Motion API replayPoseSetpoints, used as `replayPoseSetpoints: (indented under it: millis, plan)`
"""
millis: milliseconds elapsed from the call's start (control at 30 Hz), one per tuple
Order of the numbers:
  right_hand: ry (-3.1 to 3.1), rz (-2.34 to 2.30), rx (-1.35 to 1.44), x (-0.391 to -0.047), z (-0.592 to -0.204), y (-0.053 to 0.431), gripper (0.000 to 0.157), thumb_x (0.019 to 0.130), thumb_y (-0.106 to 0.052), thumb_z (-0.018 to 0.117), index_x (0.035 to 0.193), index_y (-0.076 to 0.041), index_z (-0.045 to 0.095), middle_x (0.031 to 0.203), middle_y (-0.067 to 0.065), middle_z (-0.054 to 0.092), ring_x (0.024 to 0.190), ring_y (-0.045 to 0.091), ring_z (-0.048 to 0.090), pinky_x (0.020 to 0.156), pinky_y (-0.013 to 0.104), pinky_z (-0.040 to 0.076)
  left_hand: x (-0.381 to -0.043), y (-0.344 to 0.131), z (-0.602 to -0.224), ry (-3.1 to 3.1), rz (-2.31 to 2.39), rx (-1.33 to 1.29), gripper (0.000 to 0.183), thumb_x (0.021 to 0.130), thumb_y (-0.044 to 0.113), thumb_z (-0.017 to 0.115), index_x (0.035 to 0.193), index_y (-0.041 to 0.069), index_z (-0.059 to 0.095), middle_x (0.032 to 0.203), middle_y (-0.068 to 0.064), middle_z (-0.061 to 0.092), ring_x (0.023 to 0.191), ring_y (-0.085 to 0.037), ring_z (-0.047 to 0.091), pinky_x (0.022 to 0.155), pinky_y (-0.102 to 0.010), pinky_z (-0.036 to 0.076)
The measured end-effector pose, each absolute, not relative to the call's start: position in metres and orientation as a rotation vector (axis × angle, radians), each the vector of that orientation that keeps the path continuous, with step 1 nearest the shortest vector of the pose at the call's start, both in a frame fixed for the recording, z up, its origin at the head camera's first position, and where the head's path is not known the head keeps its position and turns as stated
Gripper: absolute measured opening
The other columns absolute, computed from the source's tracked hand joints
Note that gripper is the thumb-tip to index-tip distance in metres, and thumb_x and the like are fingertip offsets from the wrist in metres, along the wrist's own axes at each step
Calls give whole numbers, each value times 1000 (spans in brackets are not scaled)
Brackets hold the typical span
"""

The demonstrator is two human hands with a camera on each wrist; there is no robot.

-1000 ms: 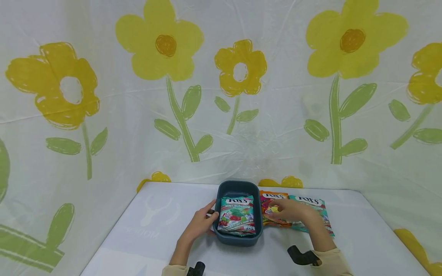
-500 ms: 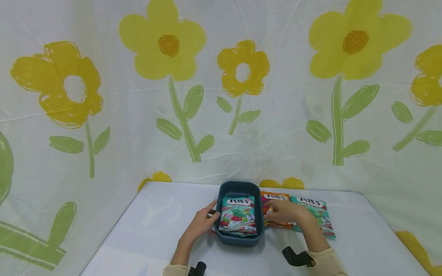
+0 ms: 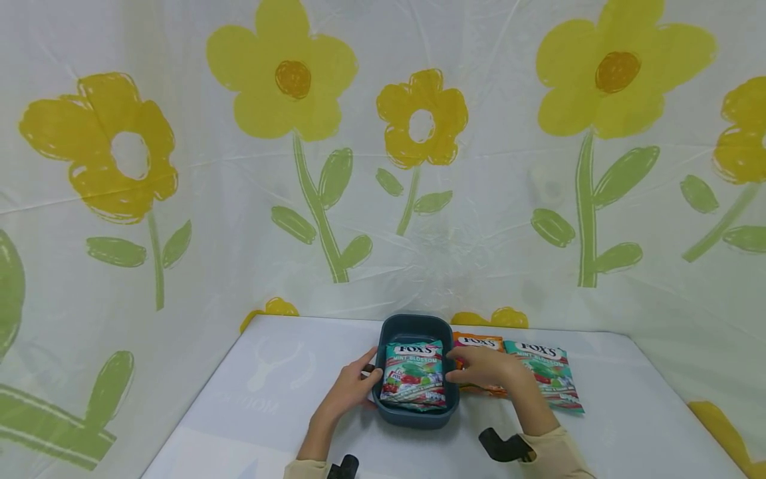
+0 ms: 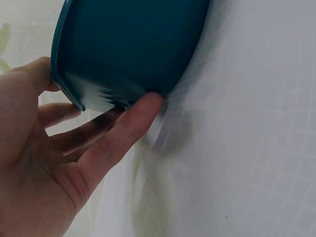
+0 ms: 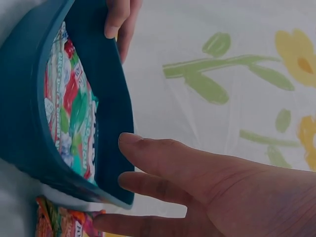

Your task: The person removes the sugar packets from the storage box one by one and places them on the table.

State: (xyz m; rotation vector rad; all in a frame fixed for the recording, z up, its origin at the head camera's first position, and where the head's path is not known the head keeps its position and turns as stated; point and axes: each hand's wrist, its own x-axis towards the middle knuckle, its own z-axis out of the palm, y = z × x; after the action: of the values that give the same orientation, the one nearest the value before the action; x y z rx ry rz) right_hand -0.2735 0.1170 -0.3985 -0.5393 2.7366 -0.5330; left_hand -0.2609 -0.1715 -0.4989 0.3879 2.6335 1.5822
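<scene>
And there's the bin point(image 3: 414, 419), long axis pointing straight ahead: left hand point(image 3: 350, 384) pinching its left wall, right hand point(image 3: 487, 368) right at the opposite one, fingers loose and gripping nothing, contact I can't tell.

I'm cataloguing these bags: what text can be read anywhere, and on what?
"FOX'S": inner teal bag, in the bin.
"MINT BLOSSOM": same bag.
"FOX'S": orange bag.
"FOX'S": outer teal bag.
Everything else on the bags is too small or blurred, as is faint lettering on the table.
</scene>
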Motion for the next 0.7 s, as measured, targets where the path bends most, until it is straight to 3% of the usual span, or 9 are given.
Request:
replayPoseSetpoints:
  millis: [267,700]
  plan:
    - [2717,-534,-598,-275,-392,103,47,88,-32,71,128,-10,62,125,12,65,109,27,61,98,55,50,-261,-171,-500,2641,1573,384,59,99,25,53,152,6,35,117,-22,63,83,-17,62,56,-29,60]
    - [2760,-503,-563,-275,-385,85,52,87,-41,71,131,-14,61,134,14,61,118,32,59,100,58,48,-261,-172,-499,2620,1598,385,60,99,25,54,152,6,34,116,-23,62,83,-19,63,56,-31,60]
